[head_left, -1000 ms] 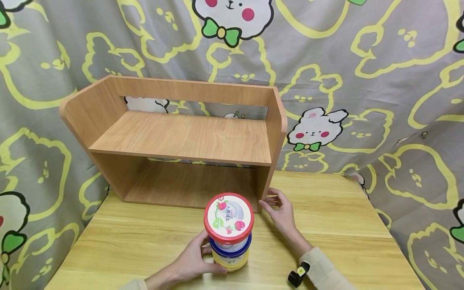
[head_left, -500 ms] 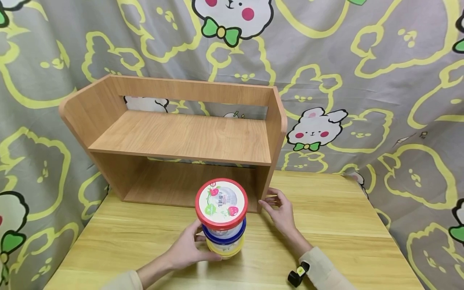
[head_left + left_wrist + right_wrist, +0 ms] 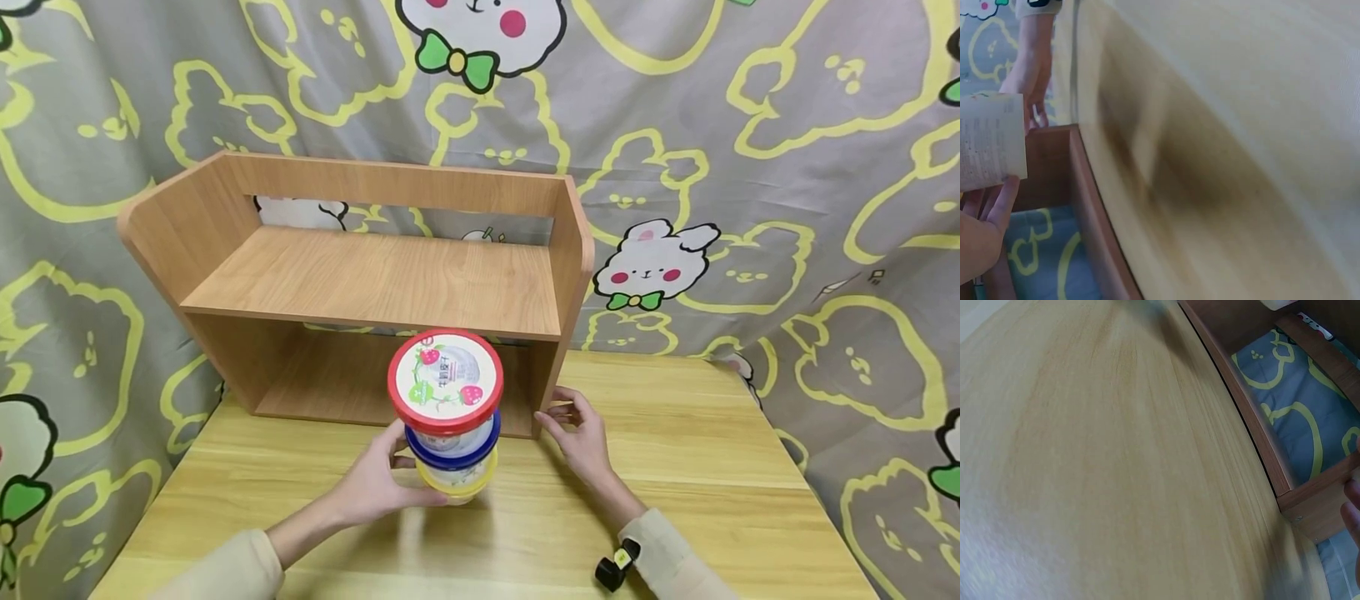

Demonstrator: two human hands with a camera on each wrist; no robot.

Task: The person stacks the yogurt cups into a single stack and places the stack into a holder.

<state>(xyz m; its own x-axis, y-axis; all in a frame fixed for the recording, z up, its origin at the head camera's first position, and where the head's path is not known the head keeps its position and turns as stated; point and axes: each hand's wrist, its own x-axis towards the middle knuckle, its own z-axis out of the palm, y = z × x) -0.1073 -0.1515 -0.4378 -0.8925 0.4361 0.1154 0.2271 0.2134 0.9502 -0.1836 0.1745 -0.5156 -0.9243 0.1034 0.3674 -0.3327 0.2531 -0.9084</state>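
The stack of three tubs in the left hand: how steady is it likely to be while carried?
Probably top-heavy: the stack of three tubs is taller than wide, and the left hand grips only its lower part. The red-lidded top tub looks merely rested on, so it may slide if tilted. The tubs look like light plastic.

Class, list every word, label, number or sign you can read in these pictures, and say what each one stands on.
Red-rimmed lid of the top tub in the stack of tubs that the left hand holds: a line of printed characters between strawberry pictures, too small to read.
Side label of a tub in the left wrist view: rows of fine print, too blurred to read.
Wooden shelf, table, cartoon curtain: no text.
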